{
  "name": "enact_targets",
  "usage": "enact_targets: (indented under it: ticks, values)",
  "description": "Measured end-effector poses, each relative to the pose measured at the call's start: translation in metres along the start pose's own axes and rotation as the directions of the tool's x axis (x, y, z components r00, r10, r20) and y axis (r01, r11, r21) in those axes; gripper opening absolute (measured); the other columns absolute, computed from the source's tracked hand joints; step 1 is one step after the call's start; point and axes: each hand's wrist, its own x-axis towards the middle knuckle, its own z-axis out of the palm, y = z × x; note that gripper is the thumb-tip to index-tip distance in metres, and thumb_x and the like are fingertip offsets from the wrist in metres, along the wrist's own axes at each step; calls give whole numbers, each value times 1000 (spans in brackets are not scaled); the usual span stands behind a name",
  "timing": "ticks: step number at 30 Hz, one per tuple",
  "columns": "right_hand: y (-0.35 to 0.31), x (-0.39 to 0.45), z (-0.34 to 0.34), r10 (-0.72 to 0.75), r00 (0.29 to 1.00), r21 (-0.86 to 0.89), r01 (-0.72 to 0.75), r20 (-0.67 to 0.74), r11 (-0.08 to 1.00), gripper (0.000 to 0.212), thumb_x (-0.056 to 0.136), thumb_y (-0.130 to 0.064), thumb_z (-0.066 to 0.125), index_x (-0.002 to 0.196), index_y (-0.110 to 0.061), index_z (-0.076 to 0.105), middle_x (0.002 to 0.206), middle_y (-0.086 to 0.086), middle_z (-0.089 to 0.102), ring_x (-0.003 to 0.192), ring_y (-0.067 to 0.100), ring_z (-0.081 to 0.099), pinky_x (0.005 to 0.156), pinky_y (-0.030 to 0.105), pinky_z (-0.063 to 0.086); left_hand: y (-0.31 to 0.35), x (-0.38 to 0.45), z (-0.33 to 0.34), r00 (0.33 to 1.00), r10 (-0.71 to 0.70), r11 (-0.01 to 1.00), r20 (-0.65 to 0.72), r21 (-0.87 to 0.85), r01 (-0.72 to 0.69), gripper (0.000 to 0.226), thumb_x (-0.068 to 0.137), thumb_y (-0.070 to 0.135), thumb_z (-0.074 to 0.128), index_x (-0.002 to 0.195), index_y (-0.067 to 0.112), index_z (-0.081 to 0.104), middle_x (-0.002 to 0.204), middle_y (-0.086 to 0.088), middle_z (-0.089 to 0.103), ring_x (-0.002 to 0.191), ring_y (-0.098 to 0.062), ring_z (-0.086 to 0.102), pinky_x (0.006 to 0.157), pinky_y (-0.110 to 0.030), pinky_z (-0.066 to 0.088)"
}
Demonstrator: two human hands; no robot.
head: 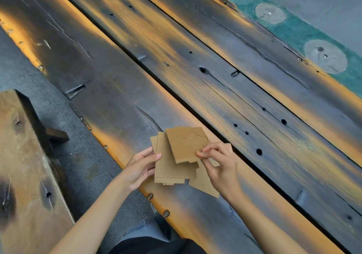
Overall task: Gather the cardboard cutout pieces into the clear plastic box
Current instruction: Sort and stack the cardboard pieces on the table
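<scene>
Gathering step: left hand (142, 168) grips the fanned cardboard pieces (174, 163) at six o'clock above the counter (225, 89); right hand (219, 163) pinches the top piece (185, 144). No clear box in view; next, square the stack and find it.

The desk (195, 61) lies bare from its middle to its far edge, so I can reach anywhere there. At the near edge my left hand (140, 168) and right hand (221, 165) crowd around the cardboard pieces (176, 159).
</scene>
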Motion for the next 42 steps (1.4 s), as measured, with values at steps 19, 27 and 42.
enact_targets:
  ticks: [19,27,42]
  values:
    - [8,-19,2,-185,926,-98,229,328,969,19,93,-3,72,106,-14,80,112,1,70,104,23,61,88,30,51,-7,1,14,998,7,992,-65,-127,-15,36,87,7,67,123,7,68,121,-18,74,99,-27,76,72,-35,65]
    - [15,-31,13,-103,888,-136,181,448,974,39,88,10,61,115,-14,75,132,2,65,121,24,60,98,32,51,-12,4,6,975,14,998,-222,-57,-28,29,93,-2,61,95,16,83,110,-14,79,94,-23,78,66,-34,64]
    - [108,-45,2,620,676,-563,-353,398,747,108,64,-51,89,152,-24,32,147,-1,42,133,22,43,108,38,41,-11,7,-14,940,37,999,-339,-24,-48,32,94,-1,62,123,13,65,116,-10,78,102,-23,76,74,-37,65]
